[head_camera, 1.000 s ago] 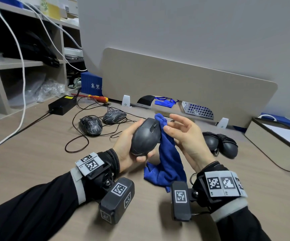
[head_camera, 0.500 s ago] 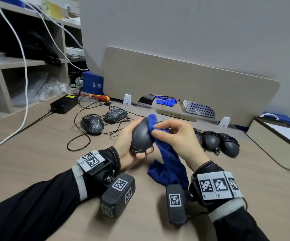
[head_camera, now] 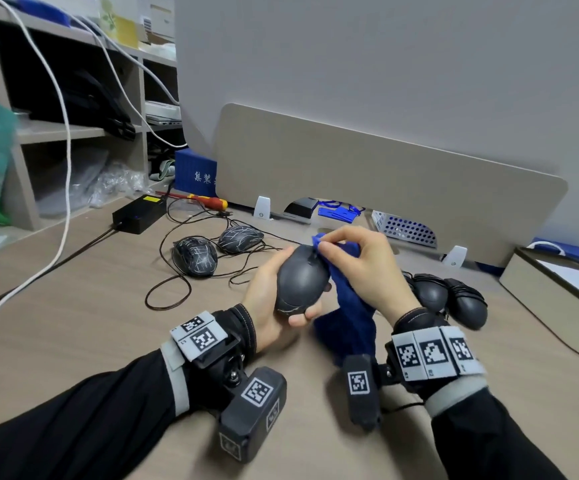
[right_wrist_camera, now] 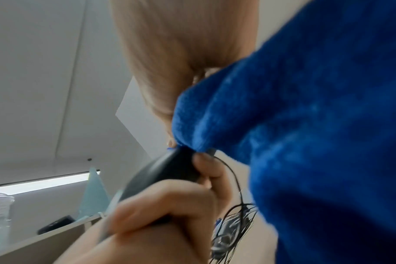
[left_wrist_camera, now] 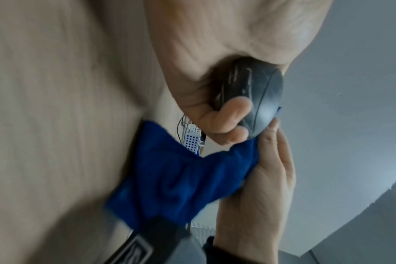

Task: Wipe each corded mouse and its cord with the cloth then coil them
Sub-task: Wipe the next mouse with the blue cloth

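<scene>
My left hand (head_camera: 274, 299) grips a dark grey corded mouse (head_camera: 300, 278) above the desk, nose pointing away; the left wrist view shows its fingers (left_wrist_camera: 226, 125) curled under the mouse (left_wrist_camera: 255, 96). My right hand (head_camera: 361, 268) pinches a blue cloth (head_camera: 347, 306) against the mouse's front, by the scroll wheel. The cloth (right_wrist_camera: 305, 142) hangs down to the desk. A thin black cord (right_wrist_camera: 234, 176) leaves the mouse's nose. Two patterned mice (head_camera: 196, 256) with tangled loose cords (head_camera: 177, 282) lie at the left. Several dark mice (head_camera: 454, 299), cords wound round them, lie to the right.
A black power brick (head_camera: 139, 213) and a red-yellow screwdriver (head_camera: 208, 201) lie at the back left by shelving. A beige divider panel (head_camera: 385, 181) stands behind. A shallow box (head_camera: 558, 299) sits at the right. White cables (head_camera: 66, 143) hang at the left.
My right hand went from open beside the mouse to pinching the cloth over its front. The mouse and both hands stayed in nearly the same place.
</scene>
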The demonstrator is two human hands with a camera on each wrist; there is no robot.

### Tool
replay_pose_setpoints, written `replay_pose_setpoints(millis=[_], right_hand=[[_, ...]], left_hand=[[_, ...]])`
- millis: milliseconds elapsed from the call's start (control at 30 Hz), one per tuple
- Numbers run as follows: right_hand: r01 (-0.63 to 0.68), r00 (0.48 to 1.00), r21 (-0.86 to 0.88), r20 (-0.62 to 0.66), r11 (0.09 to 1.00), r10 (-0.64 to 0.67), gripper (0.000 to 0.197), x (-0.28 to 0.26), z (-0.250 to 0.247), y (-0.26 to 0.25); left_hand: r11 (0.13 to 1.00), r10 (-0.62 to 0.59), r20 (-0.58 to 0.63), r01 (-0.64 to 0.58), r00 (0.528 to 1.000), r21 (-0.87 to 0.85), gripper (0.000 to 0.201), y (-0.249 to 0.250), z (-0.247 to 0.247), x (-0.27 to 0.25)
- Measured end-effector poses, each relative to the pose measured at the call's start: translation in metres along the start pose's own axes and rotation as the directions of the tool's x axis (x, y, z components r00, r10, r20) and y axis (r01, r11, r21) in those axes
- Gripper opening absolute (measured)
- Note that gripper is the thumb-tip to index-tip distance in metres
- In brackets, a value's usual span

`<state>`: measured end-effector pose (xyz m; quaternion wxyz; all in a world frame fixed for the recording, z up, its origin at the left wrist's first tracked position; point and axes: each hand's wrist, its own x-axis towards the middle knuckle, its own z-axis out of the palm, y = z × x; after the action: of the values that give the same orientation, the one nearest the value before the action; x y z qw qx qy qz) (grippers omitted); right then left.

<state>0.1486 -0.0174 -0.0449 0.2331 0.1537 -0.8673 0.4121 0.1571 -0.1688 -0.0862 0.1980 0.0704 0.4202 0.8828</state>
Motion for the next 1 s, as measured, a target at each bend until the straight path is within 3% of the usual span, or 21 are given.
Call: replay_pose_setpoints(millis=[200, 367, 433, 533, 600, 767, 900, 1000], right_hand=[[0.153, 0.965, 0.081, 0.205, 0.985, -0.167, 0.006, -0.014, 0.004, -0.016], [0.03, 0.999, 0.082, 0.035, 0.996, -0.033, 0.006, -0.002, 0.0, 0.002], [0.029, 0.998, 0.064, 0.046, 0.998, -0.032, 0.005, 0.0, 0.002, 0.001], [0.094, 0.982, 0.058, 0.16, 0.994, -0.102, 0.003, 0.0, 0.004, -0.012], [0.064, 0.977, 0.077, 0.197, 0.995, -0.079, 0.005, 0.005, 0.006, -0.015], [0.032, 0.997, 0.015, 0.063, 0.999, -0.033, 0.007, 0.017, 0.014, -0.005], [0.09, 0.958, 0.15, 0.258, 0.985, -0.127, 0.003, 0.001, 0.025, -0.022], [0.107, 0.984, 0.109, 0.132, 0.988, -0.121, 0.001, 0.006, 0.028, -0.017]], left_hand=[[1.0, -0.017, -0.019, 0.017, 1.0, -0.007, 0.043, 0.0, -0.004, 0.004], [1.0, 0.008, 0.002, -0.008, 1.0, 0.019, 0.039, -0.003, -0.006, 0.004], [1.0, 0.019, -0.001, -0.019, 1.0, 0.025, 0.039, -0.004, -0.008, 0.005], [0.999, 0.046, -0.035, -0.046, 0.998, 0.013, 0.035, -0.003, -0.007, 0.007], [0.998, 0.059, -0.05, -0.058, 0.997, 0.02, 0.034, -0.002, -0.007, 0.008], [0.998, 0.048, -0.064, -0.046, 0.997, 0.035, 0.038, -0.001, -0.011, 0.008], [0.999, 0.032, -0.121, -0.037, 0.992, -0.037, 0.04, 0.008, -0.015, 0.011], [0.997, 0.029, -0.109, -0.037, 0.994, -0.067, 0.04, 0.013, -0.016, 0.01]])
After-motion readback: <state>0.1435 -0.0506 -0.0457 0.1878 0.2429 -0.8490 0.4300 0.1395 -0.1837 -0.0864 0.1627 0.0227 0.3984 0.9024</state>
